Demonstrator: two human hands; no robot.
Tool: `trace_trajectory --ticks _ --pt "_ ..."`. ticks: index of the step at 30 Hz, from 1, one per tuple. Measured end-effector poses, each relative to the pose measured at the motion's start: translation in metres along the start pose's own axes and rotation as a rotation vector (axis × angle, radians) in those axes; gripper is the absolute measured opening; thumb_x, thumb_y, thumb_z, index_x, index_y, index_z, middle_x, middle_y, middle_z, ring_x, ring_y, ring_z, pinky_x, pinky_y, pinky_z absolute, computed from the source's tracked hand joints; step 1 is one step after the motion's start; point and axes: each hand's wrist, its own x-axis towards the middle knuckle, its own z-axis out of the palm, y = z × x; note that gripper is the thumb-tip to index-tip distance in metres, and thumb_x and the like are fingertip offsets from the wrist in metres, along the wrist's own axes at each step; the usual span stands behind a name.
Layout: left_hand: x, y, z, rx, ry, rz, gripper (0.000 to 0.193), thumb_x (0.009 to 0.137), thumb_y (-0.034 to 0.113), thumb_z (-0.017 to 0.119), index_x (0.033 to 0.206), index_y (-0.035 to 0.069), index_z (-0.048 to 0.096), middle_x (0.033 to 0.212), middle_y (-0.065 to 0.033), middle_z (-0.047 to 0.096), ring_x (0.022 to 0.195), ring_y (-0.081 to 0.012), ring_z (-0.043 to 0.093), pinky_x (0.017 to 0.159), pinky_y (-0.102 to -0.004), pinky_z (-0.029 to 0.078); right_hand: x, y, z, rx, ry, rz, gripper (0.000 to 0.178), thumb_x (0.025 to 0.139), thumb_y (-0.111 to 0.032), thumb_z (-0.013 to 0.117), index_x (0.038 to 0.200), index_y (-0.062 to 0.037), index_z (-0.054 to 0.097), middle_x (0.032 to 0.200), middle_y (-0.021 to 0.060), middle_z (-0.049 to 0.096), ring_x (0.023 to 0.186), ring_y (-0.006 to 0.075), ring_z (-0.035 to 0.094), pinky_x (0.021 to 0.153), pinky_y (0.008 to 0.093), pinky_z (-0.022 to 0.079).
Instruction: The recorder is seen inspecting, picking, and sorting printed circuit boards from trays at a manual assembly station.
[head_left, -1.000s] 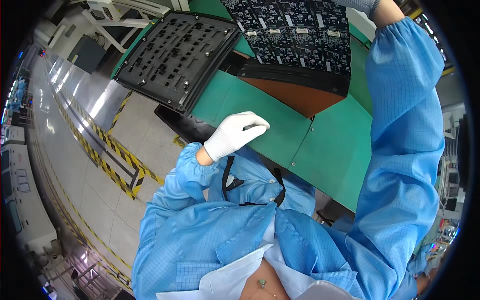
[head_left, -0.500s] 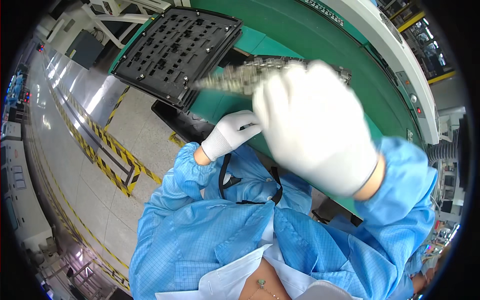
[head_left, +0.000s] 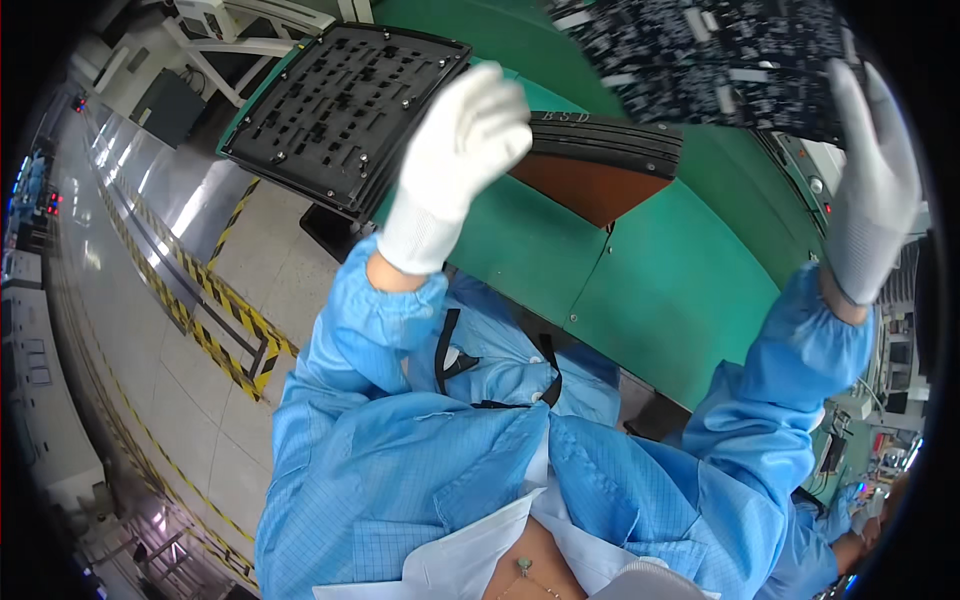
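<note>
A dark circuit board (head_left: 715,65), crowded with small parts, is raised at the upper right above the green bench. My right hand (head_left: 875,175), in a white glove, is closed on the board's right edge. Some of the fingers are hidden behind it. My white-gloved left hand (head_left: 460,145) is lifted beside the right edge of a black slotted fixture plate (head_left: 345,105). Its fingers are loosely bent and a little blurred, and nothing shows in them. Right of this hand lies a black-topped block with a brown side (head_left: 600,170).
The green bench top (head_left: 640,280) curves across the middle, with a green and white machine housing (head_left: 825,140) behind. Yellow-and-black tape (head_left: 215,330) marks the floor at left. At the lower right edge is another person's blue sleeve (head_left: 815,560).
The circuit board has risen up and right with my right hand and now shows its broad face. My left hand has moved up. The black-topped block has come into fuller view.
</note>
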Motion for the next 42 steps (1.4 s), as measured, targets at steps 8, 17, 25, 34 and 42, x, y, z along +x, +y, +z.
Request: trace_trajectory --ticks 8,17,25,34,42 --pt "0.044 0.037 -0.008 1.004 -0.086 0.617 0.056 0.085 -0.018 0.057 0.132 0.011 0.068 0.123 -0.0122 0.070 0.105 -0.0219 0.072 0.083 -0.0319 0.060 -0.044 -0.039 0.070 0.987 -0.047 0.656 0.035 0.098 -0.024 0.069 0.118 0.0052 0.069 0.105 0.0022 0.070 0.095 0.0079 0.059 0.090 0.0233 0.045" --pt "0.071 0.103 -0.008 0.941 -0.123 0.373 0.038 0.083 -0.008 0.066 0.118 0.005 0.074 0.112 -0.0072 0.073 0.098 -0.0176 0.070 0.081 -0.0294 0.059 -0.085 -0.012 0.066 0.803 -0.043 0.694 0.034 0.102 -0.018 0.063 0.131 0.0011 0.064 0.119 0.0112 0.071 0.111 0.0171 0.066 0.098 0.0292 0.051" --pt "0.109 0.119 0.024 1.058 -0.478 0.071 0.026 0.082 0.011 0.084 0.102 -0.002 0.076 0.087 -0.0081 0.077 0.078 -0.0103 0.068 0.074 -0.0281 0.054 -0.122 -0.010 0.038 0.812 -0.259 0.849 0.026 0.103 -0.016 0.059 0.121 -0.0007 0.071 0.111 0.0093 0.073 0.104 0.0165 0.071 0.093 0.0286 0.053" --pt "0.162 0.103 0.026 1.268 -0.721 0.041 0.029 0.081 0.023 0.085 0.090 -0.002 0.074 0.074 -0.0123 0.073 0.067 -0.0136 0.065 0.066 -0.0333 0.051 -0.138 -0.014 0.029 0.801 -0.327 0.858 0.023 0.101 -0.014 0.060 0.115 -0.0010 0.073 0.105 0.0093 0.074 0.100 0.0166 0.071 0.089 0.0285 0.053" --pt "0.186 0.099 0.032 1.246 -0.808 0.008 0.032 0.080 0.027 0.086 0.092 -0.002 0.076 0.079 -0.0086 0.075 0.072 -0.0114 0.065 0.069 -0.0318 0.050 -0.143 -0.015 0.030 0.843 -0.335 0.873 0.023 0.101 -0.014 0.060 0.116 -0.0011 0.073 0.104 0.0087 0.074 0.099 0.0169 0.071 0.088 0.0285 0.053"
